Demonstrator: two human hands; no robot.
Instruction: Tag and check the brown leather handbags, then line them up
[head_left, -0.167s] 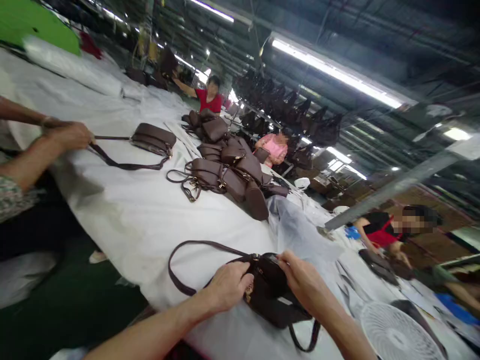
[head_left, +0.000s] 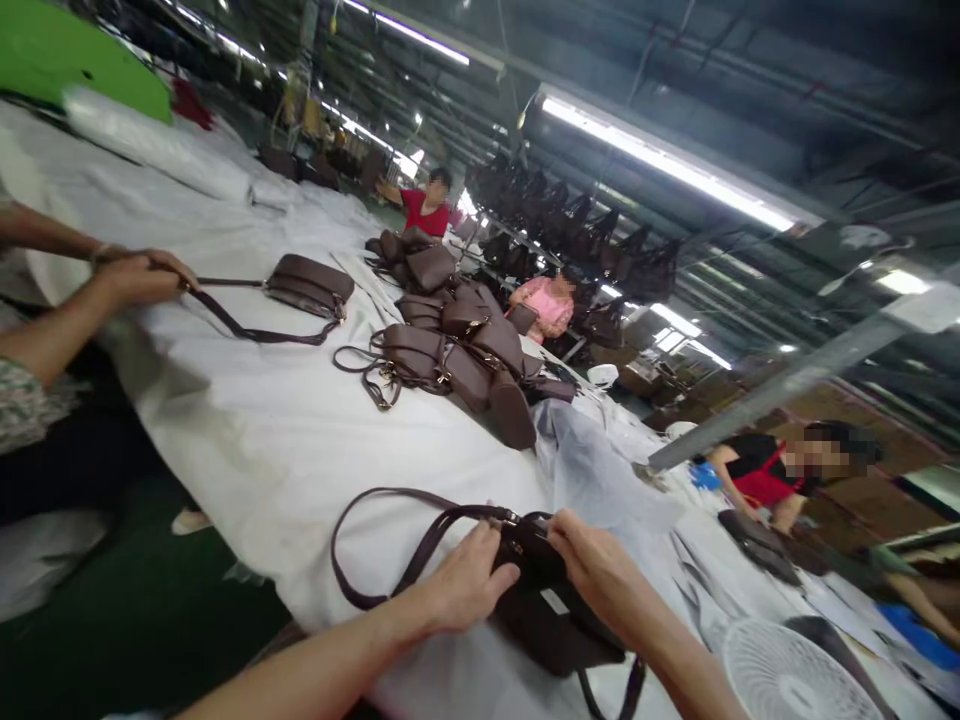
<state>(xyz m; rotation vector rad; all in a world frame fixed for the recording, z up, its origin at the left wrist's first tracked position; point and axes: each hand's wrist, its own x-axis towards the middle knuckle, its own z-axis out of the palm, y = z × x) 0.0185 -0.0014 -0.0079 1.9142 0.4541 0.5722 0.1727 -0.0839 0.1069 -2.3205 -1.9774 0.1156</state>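
Observation:
A dark brown handbag [head_left: 559, 640] lies on the white-covered table in front of me, a small white label [head_left: 555, 601] on its side. My left hand [head_left: 469, 578] is closed on the bag's upper left edge, beside a metal strap fitting. At the upper right edge, my right hand [head_left: 596, 565] grips the rim with bent fingers. The bag's long strap [head_left: 341, 545] loops out to the left over the cloth, and another strap part hangs at lower right. My hands hide part of the opening.
A heap of brown handbags [head_left: 465, 345] fills the table's middle. On the left, a co-worker's hands [head_left: 142, 278] hold the strap of another bag [head_left: 311, 285]. A white fan [head_left: 799, 675] stands at lower right, near a slanted metal post [head_left: 772, 390]. Other people work further off.
My left hand has shifted slightly up along the bag's edge, covering the gold-coloured hardware seen before. A second strap section now shows inside the loop, and the white label is more exposed.

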